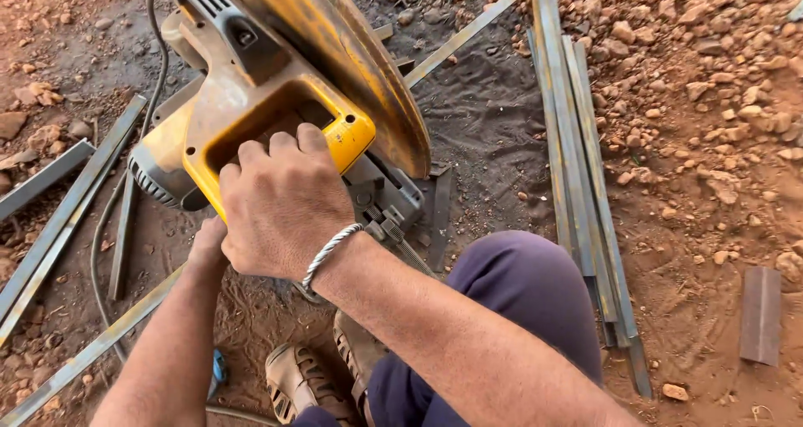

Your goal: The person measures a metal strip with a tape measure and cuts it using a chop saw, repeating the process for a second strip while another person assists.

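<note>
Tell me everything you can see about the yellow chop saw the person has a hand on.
The chop saw is a worn, dusty yellow power tool with a closed loop handle, a grey ribbed motor housing at left and a large rust-stained curved blade guard at right. It sits on red dirt among long metal strips. The right hand, wearing a twisted metal bangle, grips the handle from above. The left hand reaches beneath it, mostly hidden. A dark cable trails away behind.

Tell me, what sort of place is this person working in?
Probably an outdoor metal-cutting spot or building site. The right hand holds a yellow chop saw set on bare red stony ground, with long grey steel angle bars piled beside it.
</note>
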